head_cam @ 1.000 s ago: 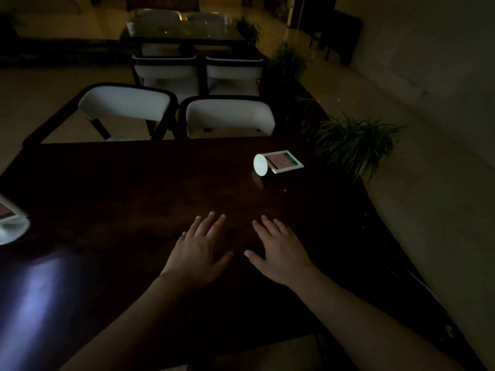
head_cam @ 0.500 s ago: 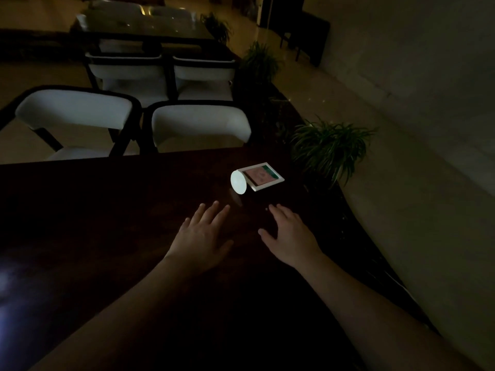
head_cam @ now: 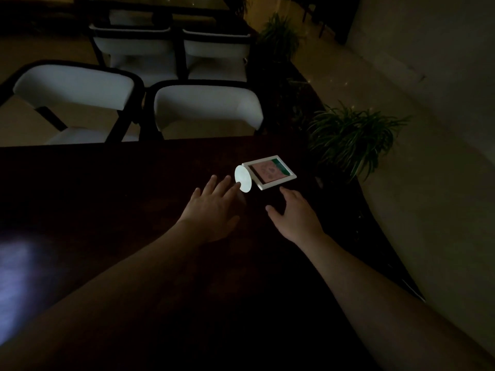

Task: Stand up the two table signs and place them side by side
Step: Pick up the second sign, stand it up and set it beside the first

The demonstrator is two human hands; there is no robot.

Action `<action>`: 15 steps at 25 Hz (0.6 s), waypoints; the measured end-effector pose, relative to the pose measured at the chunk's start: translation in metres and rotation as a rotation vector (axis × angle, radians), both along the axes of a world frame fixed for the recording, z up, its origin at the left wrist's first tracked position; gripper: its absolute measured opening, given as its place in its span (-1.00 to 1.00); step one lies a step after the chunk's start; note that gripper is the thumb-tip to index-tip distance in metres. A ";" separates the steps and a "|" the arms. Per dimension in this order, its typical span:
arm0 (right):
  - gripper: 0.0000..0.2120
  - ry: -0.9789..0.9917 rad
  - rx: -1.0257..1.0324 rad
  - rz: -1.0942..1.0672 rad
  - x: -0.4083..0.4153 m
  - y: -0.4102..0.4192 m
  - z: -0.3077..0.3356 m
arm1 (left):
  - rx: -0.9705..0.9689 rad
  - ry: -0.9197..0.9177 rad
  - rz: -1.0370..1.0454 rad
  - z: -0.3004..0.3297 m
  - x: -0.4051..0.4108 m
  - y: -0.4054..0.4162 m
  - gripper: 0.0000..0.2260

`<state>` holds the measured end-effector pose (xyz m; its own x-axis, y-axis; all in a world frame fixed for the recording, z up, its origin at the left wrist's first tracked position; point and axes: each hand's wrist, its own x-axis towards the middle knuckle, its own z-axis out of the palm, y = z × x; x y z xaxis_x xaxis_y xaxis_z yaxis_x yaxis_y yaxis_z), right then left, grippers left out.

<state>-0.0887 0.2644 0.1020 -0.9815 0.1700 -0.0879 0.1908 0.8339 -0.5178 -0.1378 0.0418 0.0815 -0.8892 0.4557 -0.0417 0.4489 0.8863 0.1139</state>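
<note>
One table sign [head_cam: 270, 172] lies flat on the dark wooden table [head_cam: 107, 188], near its far right corner. It has a white frame around a pink and green card, and its round white base [head_cam: 243, 179] faces me on edge. My left hand [head_cam: 214, 207] is open, fingers spread, with its fingertips at the base's lower left edge. My right hand [head_cam: 294, 212] is open just in front of the frame's near edge, a small gap apart. No second sign is in view.
Two white chairs [head_cam: 206, 105] with dark frames stand at the table's far side, more chairs and another table behind. A green potted plant [head_cam: 348, 137] sits on the floor off the table's right corner. The room is dim.
Both hands have moved forward across the table toward the lying sign. The view has swung right, and the second sign at the left edge has dropped out of view.
</note>
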 end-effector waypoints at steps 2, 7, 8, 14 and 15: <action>-0.35 -0.015 -0.039 -0.010 -0.016 0.006 -0.010 | -0.027 0.006 0.010 -0.004 -0.014 0.009 -0.21; -0.40 -0.085 -0.215 -0.094 -0.064 0.028 -0.043 | -0.089 0.033 0.010 -0.015 -0.051 0.038 -0.21; -0.43 -0.095 -0.256 -0.123 -0.072 0.031 -0.048 | -0.101 0.040 0.002 -0.017 -0.057 0.043 -0.22; -0.48 -0.143 -0.564 -0.409 -0.114 0.039 -0.083 | -0.188 0.011 -0.026 -0.034 -0.087 0.064 -0.19; -0.44 -0.152 -0.616 -0.479 -0.121 0.039 -0.088 | -0.196 0.011 -0.029 -0.037 -0.092 0.065 -0.20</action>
